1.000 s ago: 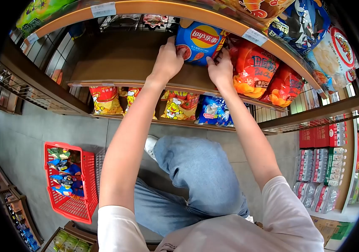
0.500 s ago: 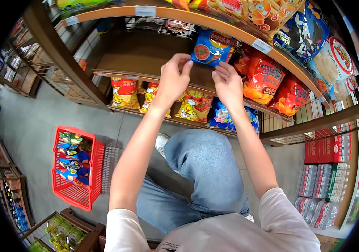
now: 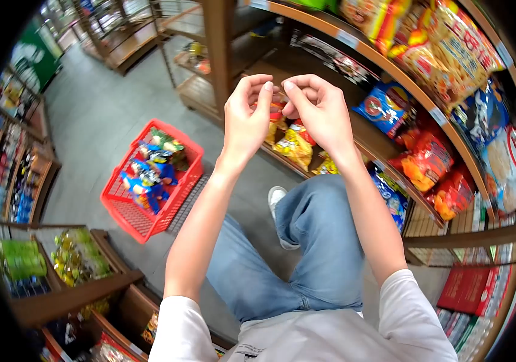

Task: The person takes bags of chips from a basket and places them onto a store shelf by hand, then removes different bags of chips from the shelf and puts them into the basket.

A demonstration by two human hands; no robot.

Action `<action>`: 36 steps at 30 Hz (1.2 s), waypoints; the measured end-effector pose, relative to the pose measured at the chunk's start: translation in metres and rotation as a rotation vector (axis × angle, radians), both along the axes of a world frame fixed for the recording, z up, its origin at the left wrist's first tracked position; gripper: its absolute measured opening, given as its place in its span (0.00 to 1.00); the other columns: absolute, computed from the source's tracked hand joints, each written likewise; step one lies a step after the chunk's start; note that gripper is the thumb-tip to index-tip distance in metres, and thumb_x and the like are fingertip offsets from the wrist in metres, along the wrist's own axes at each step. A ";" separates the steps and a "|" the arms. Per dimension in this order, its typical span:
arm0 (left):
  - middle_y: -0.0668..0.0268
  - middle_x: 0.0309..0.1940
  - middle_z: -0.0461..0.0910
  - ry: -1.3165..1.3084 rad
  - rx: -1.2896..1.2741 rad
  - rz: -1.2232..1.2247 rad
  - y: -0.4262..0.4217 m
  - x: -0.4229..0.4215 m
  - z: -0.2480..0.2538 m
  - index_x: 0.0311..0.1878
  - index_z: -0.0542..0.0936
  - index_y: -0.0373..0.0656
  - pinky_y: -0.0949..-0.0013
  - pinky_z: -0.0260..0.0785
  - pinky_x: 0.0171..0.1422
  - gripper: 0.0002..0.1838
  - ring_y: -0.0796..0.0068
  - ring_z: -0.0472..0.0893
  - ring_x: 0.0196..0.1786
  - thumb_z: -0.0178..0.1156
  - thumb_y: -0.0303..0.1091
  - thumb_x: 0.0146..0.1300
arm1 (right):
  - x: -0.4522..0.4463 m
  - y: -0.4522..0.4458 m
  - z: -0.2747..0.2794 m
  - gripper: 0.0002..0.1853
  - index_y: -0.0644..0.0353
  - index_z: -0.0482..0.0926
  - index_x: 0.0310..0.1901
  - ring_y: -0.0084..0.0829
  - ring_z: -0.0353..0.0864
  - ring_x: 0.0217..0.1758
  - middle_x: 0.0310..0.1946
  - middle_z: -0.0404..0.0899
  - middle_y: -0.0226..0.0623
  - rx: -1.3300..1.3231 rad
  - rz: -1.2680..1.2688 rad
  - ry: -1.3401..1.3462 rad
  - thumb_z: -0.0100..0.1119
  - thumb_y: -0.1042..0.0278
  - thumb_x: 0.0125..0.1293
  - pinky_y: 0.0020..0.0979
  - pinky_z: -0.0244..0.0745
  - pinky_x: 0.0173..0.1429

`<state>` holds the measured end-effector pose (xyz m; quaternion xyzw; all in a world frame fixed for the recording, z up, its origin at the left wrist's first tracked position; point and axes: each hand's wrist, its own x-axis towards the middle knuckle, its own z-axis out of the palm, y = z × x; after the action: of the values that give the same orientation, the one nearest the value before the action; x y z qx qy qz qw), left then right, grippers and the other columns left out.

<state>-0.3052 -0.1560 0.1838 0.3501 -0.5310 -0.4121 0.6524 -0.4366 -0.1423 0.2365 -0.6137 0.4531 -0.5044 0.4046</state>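
Head view: left hand (image 3: pixel 247 117) and right hand (image 3: pixel 321 114), fingers loosely curled with nothing visible in them, hover before the rack (image 3: pixel 368 134). Nearest, yellow bags (image 3: pixel 295 146) sit low on the rack; a blue bag (image 3: pixel 383 107) sits higher. One careless low sweep could dislodge the yellow bags.

Green packets (image 3: pixel 21 258), red carton (image 3: pixel 463 291), grey floor (image 3: pixel 89 114), green panel (image 3: pixel 33 57)

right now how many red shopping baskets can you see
1: the red basket stands on the floor to the left of the person's legs, with packets inside. No second one shows, though others could be hidden behind the shelving.
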 end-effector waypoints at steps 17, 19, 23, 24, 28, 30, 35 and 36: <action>0.57 0.36 0.83 -0.220 0.572 0.896 0.102 0.227 -0.179 0.47 0.76 0.31 0.68 0.77 0.40 0.14 0.71 0.83 0.38 0.59 0.33 0.67 | 0.184 0.018 -0.056 0.11 0.70 0.81 0.40 0.46 0.86 0.38 0.31 0.84 0.53 -0.009 0.677 0.623 0.58 0.69 0.63 0.41 0.79 0.46; 0.51 0.34 0.84 -0.350 0.647 0.966 0.107 0.224 -0.198 0.45 0.76 0.29 0.61 0.75 0.45 0.15 0.62 0.84 0.37 0.60 0.33 0.64 | 0.193 0.014 -0.063 0.11 0.71 0.81 0.41 0.47 0.86 0.38 0.32 0.84 0.54 -0.021 0.665 0.597 0.58 0.70 0.63 0.41 0.79 0.46; 0.49 0.38 0.82 -0.512 0.794 1.017 0.115 0.245 -0.240 0.43 0.76 0.31 0.58 0.74 0.49 0.17 0.55 0.82 0.43 0.63 0.37 0.62 | 0.194 0.008 -0.102 0.11 0.70 0.81 0.40 0.41 0.85 0.32 0.28 0.83 0.49 -0.104 0.808 0.666 0.59 0.70 0.63 0.38 0.78 0.41; 0.48 0.39 0.82 -0.531 0.826 1.019 0.118 0.253 -0.243 0.43 0.76 0.31 0.56 0.73 0.50 0.17 0.53 0.82 0.45 0.63 0.37 0.61 | 0.194 0.008 -0.111 0.11 0.70 0.81 0.40 0.41 0.85 0.32 0.28 0.83 0.49 -0.093 0.824 0.656 0.59 0.70 0.63 0.38 0.78 0.41; 0.48 0.36 0.84 -0.684 0.979 1.080 0.121 0.280 -0.243 0.42 0.80 0.32 0.56 0.75 0.50 0.26 0.54 0.85 0.42 0.68 0.50 0.57 | 0.201 0.011 -0.127 0.10 0.69 0.81 0.41 0.47 0.85 0.37 0.30 0.84 0.51 -0.073 0.960 0.761 0.59 0.70 0.63 0.41 0.78 0.46; 0.48 0.37 0.85 -0.719 1.071 1.046 0.123 0.281 -0.239 0.40 0.81 0.33 0.56 0.75 0.50 0.28 0.53 0.85 0.43 0.68 0.54 0.56 | 0.205 0.016 -0.126 0.09 0.66 0.82 0.39 0.50 0.84 0.41 0.33 0.83 0.54 -0.072 1.053 0.830 0.60 0.69 0.61 0.46 0.79 0.49; 0.46 0.36 0.85 -0.669 1.198 0.941 0.098 0.283 -0.247 0.31 0.87 0.38 0.53 0.76 0.51 0.29 0.47 0.85 0.44 0.65 0.61 0.54 | 0.206 0.023 -0.119 0.12 0.66 0.81 0.41 0.50 0.83 0.45 0.38 0.83 0.56 -0.083 1.142 0.920 0.63 0.66 0.60 0.46 0.78 0.53; 0.45 0.37 0.84 -0.669 1.205 0.937 0.095 0.281 -0.248 0.32 0.86 0.36 0.52 0.76 0.51 0.27 0.47 0.85 0.44 0.65 0.57 0.56 | 0.208 0.021 -0.118 0.14 0.67 0.80 0.44 0.49 0.82 0.48 0.41 0.82 0.56 -0.041 1.175 0.961 0.62 0.65 0.62 0.44 0.77 0.54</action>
<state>-0.0237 -0.0608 -0.0645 0.9280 -0.1845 -0.1857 0.2650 -0.2287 -0.1217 0.1183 -0.9137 0.1686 0.1084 0.3534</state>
